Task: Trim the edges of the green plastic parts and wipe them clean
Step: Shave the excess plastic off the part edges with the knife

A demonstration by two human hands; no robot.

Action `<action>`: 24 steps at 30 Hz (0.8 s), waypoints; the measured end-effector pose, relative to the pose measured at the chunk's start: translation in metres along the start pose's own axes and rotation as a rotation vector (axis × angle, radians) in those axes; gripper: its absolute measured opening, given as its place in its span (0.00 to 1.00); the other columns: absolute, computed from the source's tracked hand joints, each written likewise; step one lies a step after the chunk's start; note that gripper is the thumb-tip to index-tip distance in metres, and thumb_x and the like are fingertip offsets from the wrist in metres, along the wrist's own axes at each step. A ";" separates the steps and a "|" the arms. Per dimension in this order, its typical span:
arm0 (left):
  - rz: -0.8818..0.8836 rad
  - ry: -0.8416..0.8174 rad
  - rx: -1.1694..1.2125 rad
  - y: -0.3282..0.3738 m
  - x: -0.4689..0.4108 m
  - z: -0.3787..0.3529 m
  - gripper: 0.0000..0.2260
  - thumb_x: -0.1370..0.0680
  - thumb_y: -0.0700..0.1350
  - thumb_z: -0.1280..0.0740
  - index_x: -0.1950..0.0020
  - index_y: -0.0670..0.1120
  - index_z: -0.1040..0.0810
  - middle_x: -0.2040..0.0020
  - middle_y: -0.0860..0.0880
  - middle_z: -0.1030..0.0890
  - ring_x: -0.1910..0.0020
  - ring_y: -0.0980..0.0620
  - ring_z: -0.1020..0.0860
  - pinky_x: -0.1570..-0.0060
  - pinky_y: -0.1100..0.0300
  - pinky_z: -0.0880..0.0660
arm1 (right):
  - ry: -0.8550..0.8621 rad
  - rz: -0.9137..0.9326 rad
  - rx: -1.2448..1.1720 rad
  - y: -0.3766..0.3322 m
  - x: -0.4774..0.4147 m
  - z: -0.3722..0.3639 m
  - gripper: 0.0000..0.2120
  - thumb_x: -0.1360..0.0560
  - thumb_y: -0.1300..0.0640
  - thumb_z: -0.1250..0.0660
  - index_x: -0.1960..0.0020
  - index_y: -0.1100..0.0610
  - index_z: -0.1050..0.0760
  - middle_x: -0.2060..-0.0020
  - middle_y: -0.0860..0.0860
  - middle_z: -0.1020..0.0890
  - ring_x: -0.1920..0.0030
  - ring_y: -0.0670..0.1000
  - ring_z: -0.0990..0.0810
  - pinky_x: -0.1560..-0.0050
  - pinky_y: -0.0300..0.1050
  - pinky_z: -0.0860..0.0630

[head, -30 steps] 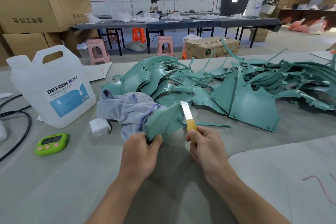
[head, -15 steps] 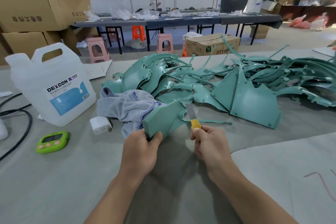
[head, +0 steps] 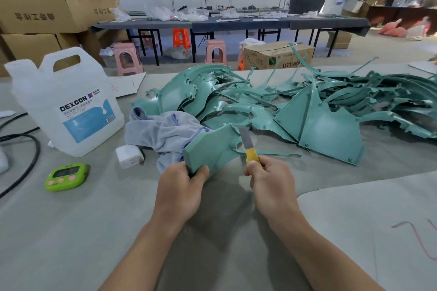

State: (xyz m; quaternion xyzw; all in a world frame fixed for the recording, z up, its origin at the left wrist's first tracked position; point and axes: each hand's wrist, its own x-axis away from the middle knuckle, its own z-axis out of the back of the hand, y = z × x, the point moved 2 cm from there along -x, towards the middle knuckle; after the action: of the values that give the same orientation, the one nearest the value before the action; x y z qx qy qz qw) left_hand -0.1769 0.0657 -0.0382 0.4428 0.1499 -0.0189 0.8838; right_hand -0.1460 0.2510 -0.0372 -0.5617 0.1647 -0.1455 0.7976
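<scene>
Trim | left hand (head: 182,186) pinches flat green plastic panel (head: 210,151) over grey worktop's (head: 71,231) near half | right hand (head: 269,184) curls round yellow-handled steel knife (head: 248,146), blade on panel's right edge | keep blade shallow, panel steady

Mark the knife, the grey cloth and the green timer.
knife (head: 251,155): head view, on the yellow handle below the blade.
grey cloth (head: 163,134): head view, on the middle of the bunched fabric.
green timer (head: 66,176): head view, on its front, between screen and pink buttons.
</scene>
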 end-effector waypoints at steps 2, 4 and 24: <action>-0.017 -0.005 0.014 -0.001 0.001 0.000 0.22 0.23 0.48 0.29 0.74 0.47 0.32 0.78 0.59 0.28 0.73 0.58 0.27 0.73 0.65 0.33 | 0.060 -0.076 0.088 0.004 -0.007 0.006 0.11 0.26 0.56 0.35 0.67 0.54 0.22 0.80 0.44 0.29 0.74 0.48 0.32 0.69 0.45 0.37; 0.000 -0.018 0.049 -0.003 -0.001 -0.001 0.21 0.24 0.50 0.28 0.74 0.46 0.31 0.79 0.57 0.29 0.75 0.57 0.29 0.75 0.63 0.37 | 0.087 -0.130 0.066 0.006 -0.013 0.012 0.13 0.26 0.58 0.34 0.69 0.54 0.22 0.81 0.45 0.29 0.74 0.50 0.32 0.69 0.45 0.37; 0.489 -0.161 0.829 -0.007 -0.002 -0.010 0.06 0.24 0.35 0.31 0.48 0.41 0.17 0.52 0.45 0.13 0.52 0.45 0.14 0.47 0.50 0.20 | -0.063 0.239 0.564 0.001 -0.003 0.018 0.16 0.19 0.51 0.39 0.65 0.51 0.33 0.73 0.48 0.26 0.69 0.50 0.27 0.68 0.47 0.33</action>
State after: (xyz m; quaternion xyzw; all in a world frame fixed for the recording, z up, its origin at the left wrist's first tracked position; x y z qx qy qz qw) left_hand -0.1825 0.0685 -0.0488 0.7767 -0.0473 0.0969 0.6205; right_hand -0.1410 0.2674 -0.0324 -0.2989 0.1579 -0.0733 0.9383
